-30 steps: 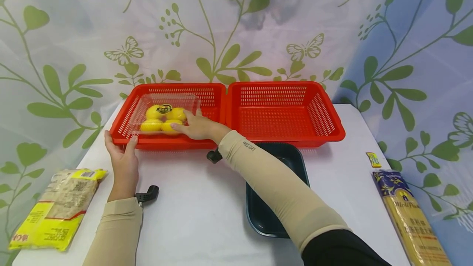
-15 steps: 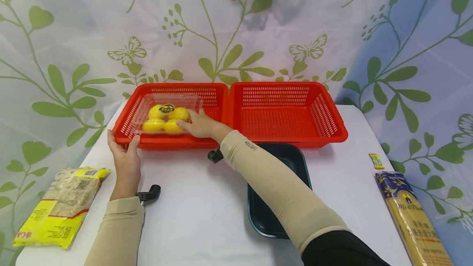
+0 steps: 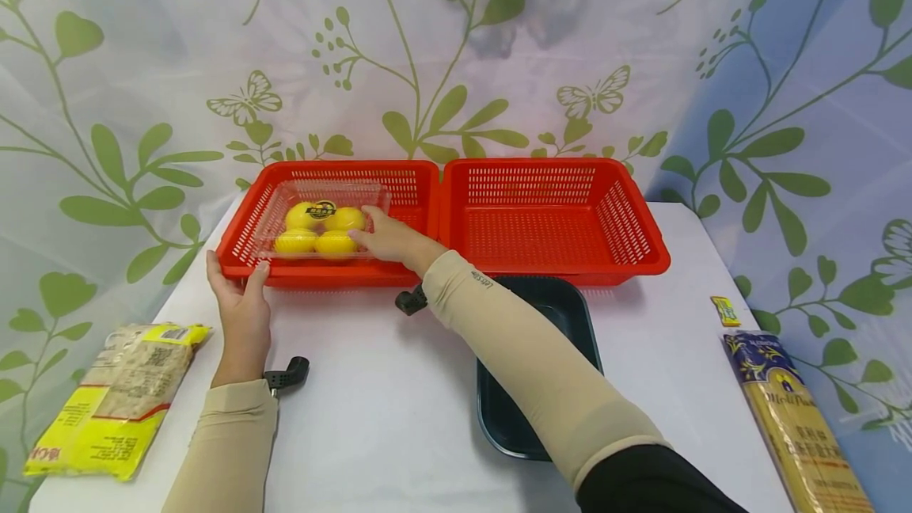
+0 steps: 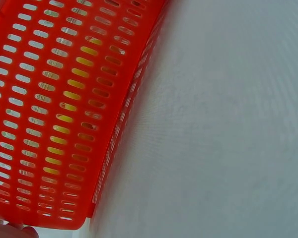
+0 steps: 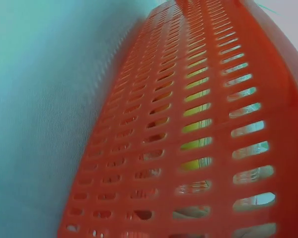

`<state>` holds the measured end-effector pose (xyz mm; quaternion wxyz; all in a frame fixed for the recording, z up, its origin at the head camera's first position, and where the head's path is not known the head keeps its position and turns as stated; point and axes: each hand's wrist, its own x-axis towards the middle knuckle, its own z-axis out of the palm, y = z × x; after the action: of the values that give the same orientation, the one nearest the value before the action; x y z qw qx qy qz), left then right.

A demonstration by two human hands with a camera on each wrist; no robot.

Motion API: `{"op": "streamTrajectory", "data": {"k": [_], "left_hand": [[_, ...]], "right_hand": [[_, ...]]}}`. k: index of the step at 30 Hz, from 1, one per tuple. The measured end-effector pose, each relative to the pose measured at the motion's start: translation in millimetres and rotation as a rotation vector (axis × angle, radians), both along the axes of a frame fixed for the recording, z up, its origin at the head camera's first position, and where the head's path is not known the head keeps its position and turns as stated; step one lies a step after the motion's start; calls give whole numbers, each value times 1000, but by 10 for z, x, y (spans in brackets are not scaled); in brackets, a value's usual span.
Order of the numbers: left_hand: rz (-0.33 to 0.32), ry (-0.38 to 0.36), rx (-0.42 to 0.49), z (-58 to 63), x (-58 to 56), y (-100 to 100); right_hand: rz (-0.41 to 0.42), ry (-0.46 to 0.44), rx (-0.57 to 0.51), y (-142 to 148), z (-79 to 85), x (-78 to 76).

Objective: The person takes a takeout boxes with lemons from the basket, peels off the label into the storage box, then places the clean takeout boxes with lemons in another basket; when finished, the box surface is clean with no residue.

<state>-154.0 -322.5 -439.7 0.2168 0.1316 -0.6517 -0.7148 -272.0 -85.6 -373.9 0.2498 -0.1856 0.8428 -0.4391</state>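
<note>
Two beige sleeves: left forearm running almost straight forward; right forearm slanting across from lower right, black cloth above its cuff.
Yellow bag: on the white table, by its left edge.
Gold-and-purple packet: by the table's right edge; a small sachet just beyond it.
Dark tray: partly covered by the right forearm, just before the baskets.
Left hand: holds the left red basket by its near left corner, thumb at the front rim, fingers along the outer side, spread wide; well apart from the fruit.
Left red basket: slotted walls; yellow shows through the slots in both wrist views.
Right hand: reaches in over the front rim, palm down, at the container's right end; thumb and forefinger parted; whether they pinch it, cannot tell.
Clear container: inside the left red basket, just left of the right hand's fingertips.
Yellow fruits: four visible, under the clear lid, dark label above them.
Right red basket: adjoining on the right.
Backdrop: pale cloth, green leaves, butterflies.
</note>
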Motion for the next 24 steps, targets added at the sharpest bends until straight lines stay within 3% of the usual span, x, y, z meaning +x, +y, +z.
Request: {"op": "streamTrajectory", "data": {"k": [8,12,24], "left_hand": [[7,-9,-4,16,10,18],[6,-21,-4,3,7,11],[-3,3,18,-13,-10,-12]], "right_hand": [[-134,-121,-201,-16,-20,12],[-219,-138,-293,-36,-47,7],[-365,-157,-366,-81,-59,-16]]}}
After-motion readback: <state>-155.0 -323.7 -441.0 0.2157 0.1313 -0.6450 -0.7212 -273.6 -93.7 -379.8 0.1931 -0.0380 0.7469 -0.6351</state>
